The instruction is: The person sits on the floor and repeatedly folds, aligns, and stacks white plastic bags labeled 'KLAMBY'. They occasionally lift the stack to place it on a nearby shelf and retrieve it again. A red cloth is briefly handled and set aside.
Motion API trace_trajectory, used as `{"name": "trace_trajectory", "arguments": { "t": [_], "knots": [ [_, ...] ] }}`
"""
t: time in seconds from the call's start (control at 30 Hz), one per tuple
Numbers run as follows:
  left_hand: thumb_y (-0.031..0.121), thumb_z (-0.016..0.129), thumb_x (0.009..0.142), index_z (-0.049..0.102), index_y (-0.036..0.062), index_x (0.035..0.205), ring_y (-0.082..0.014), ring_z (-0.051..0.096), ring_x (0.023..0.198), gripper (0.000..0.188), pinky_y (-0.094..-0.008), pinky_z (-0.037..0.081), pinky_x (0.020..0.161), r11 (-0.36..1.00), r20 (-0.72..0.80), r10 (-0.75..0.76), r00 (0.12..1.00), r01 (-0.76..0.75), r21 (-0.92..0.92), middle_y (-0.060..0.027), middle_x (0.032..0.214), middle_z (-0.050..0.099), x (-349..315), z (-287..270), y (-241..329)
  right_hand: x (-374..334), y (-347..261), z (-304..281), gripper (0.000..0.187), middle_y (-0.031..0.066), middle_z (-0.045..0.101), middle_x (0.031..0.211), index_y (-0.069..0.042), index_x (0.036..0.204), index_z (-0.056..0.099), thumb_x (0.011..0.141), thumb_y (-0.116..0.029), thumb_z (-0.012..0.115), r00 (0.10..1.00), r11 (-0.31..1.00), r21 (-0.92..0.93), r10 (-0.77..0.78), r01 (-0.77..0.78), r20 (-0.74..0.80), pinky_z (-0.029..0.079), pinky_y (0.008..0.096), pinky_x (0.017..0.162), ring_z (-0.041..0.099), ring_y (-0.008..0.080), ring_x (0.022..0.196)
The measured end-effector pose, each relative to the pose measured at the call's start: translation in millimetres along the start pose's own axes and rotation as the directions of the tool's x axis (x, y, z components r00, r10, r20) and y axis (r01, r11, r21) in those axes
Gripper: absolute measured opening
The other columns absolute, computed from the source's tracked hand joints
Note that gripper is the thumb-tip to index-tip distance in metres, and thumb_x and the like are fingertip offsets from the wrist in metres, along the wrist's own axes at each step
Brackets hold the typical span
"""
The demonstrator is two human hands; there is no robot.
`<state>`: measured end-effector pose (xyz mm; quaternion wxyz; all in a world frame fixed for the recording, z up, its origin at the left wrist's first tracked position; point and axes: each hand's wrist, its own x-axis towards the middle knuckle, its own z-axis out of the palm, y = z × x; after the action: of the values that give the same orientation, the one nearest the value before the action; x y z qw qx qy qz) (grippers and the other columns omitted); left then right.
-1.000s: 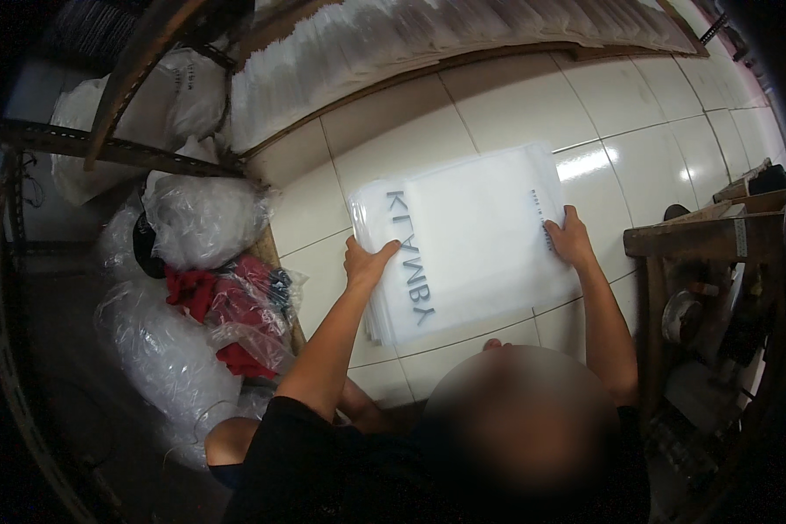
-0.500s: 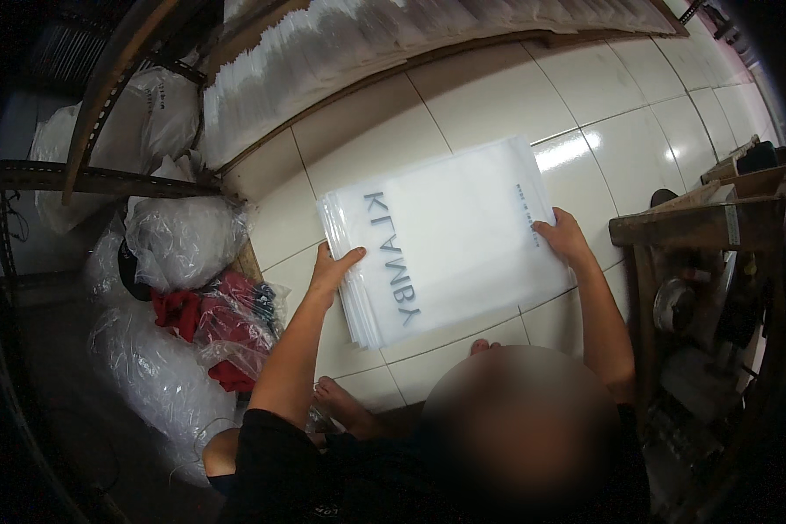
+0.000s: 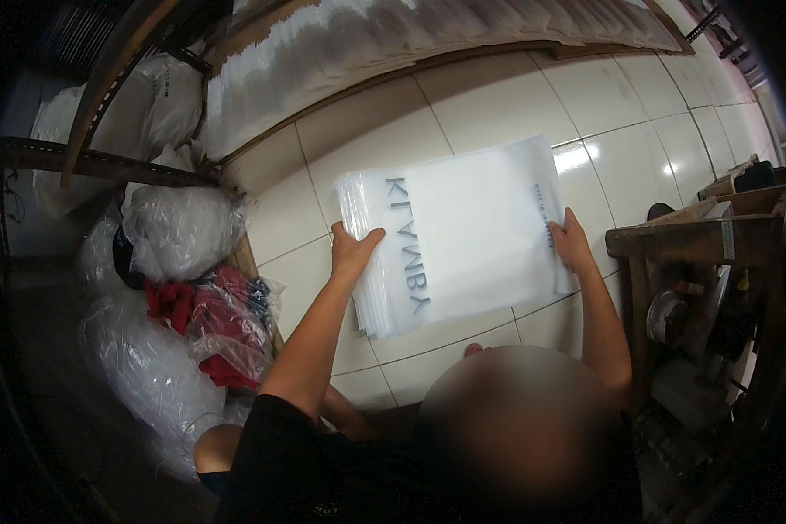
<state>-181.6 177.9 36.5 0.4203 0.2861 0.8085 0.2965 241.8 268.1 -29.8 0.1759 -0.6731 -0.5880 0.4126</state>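
**Q.** What occupies the centre of the head view?

**A.** A stack of frosted plastic bags, over the tiled floor; whether it touches the tiles cannot be told. The left hand is clamped on its left edge, thumb on top; the right hand grips the right edge likewise. The two stand well apart, the stack between them.

**Q.** How is such a hold best managed?

**A.** Probably with equal pressure from both sides. The layers look staggered along the left edge, so light inward taps should align them, whereas a hard squeeze could buckle thin film. Slick plastic may well slide if one side tips.

**Q.** And the lettering?

**A.** Large dark capitals, turned sideways, run down the left part of the stack's upper face; a smaller dark line stands near its right edge. At upper left, a pale plastic bag bears faint print, too small to read surely. A mark on the black shirt, lower edge of the frame, is likewise illegible.
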Motion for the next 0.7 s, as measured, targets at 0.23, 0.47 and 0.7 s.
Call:
{"name": "trace_trajectory", "arguments": {
  "t": [0.23, 0.47, 0.7],
  "knots": [
    [0.037, 0.083, 0.069, 0.028, -0.0083, 0.131, -0.0353, 0.063, 0.105, 0.094, -0.0376, 0.053, 0.091, 0.996, 0.054, -0.022, 0.998, 0.027, -0.08, -0.0287, 0.12, 0.055, 3, 7, 4, -14, -29, 2, 0.039, 0.0303, 0.056, 0.11, 0.005, 0.115, 0.049, 0.09, -0.021, 0.062, 0.991, 0.91, -0.416, -0.048, -0.009, -0.126, 0.047, 0.0518, 0.09, 0.058, 0.0457, 0.104],
    [0.033, 0.086, 0.069, 0.023, -0.0079, 0.13, -0.0331, 0.063, 0.103, 0.097, -0.0373, 0.056, 0.083, 0.996, 0.075, 0.015, 0.997, -0.022, 0.092, -0.0291, 0.119, 0.052, 9, 9, 5, -6, -29, -11, 0.049, 0.0304, 0.054, 0.116, 0.007, 0.116, 0.05, 0.085, -0.026, 0.069, 0.998, 0.955, -0.297, 0.004, -0.022, -0.061, 0.047, 0.0493, 0.092, 0.057, 0.0447, 0.106],
    [0.034, 0.086, 0.07, 0.02, -0.0072, 0.134, -0.0333, 0.062, 0.106, 0.101, -0.0409, 0.056, 0.085, 0.995, 0.161, -0.059, 0.985, 0.071, -0.068, -0.0283, 0.123, 0.051, 7, -2, 5, -1, -12, -16, 0.048, 0.0237, 0.066, 0.108, 0.006, 0.125, 0.049, 0.087, -0.018, 0.066, 1.0, 0.996, 0.091, -0.008, 0.007, 0.006, 0.051, 0.0393, 0.087, 0.065, 0.0304, 0.099]
  ]
}}
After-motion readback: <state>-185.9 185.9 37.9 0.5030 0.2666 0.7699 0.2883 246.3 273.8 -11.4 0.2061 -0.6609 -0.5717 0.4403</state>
